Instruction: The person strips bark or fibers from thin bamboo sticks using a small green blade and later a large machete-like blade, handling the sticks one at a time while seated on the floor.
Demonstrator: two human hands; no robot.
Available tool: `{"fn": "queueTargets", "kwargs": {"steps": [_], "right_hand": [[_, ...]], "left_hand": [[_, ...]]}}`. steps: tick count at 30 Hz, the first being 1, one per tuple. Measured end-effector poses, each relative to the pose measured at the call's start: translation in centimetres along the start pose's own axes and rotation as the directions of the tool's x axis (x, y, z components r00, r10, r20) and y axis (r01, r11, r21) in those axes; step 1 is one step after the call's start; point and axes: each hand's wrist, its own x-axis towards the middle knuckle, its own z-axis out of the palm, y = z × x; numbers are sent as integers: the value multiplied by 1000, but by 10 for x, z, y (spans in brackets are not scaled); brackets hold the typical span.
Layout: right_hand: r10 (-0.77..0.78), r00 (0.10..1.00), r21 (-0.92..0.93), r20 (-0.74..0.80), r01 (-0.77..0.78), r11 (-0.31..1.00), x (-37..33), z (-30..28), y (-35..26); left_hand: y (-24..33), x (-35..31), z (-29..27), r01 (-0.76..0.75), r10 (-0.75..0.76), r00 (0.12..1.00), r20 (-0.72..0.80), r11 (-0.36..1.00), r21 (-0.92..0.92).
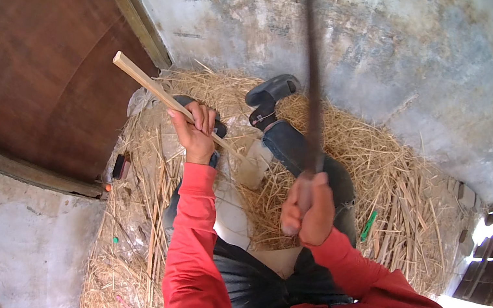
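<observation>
My left hand [196, 135] is closed around a pale squared wooden stick [146, 79]. The stick slants, its upper end out to the far left and its lower end down by a pale block [251, 174] between my legs. In my right hand [317, 207] is the handle of a machete [311, 80]. Its long dark blade points up and away, slightly blurred, apart from the stick and to the right of it.
Straw-like shavings [349, 136] cover the floor around my legs. Split strips [409, 208] lie at the right, near a green object [369, 225]. A stained wall [370, 33] rises ahead; a brown door panel [48, 77] stands far left. My dark shoe [278, 88] is just ahead.
</observation>
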Motion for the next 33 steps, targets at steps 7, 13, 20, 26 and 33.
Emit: {"fn": "queueTargets", "kwargs": {"steps": [7, 13, 20, 26, 33], "right_hand": [[-1, 1000, -575, -31, -17, 818, -15, -78, 108], [452, 844, -231, -289, -520, 822, -36, -58, 104], [148, 983, -49, -110, -154, 987, -14, -6, -2], [-268, 959, -8, 92, 270, 963, -5, -19, 48], [439, 820, -265, -367, -545, 796, -12, -98, 158]], "left_hand": [[0, -5, 3, -25, 31, 998, -56, 995, 99], [-3, -28, 4, -48, 47, 992, -114, 999, -12], [12, -21, 27, -120, 122, 992, -14, 988, 92], [-2, -21, 37, -63, 65, 998, -6, 976, 210], [-7, -14, 42, -77, 73, 997, 32, 978, 193]]}}
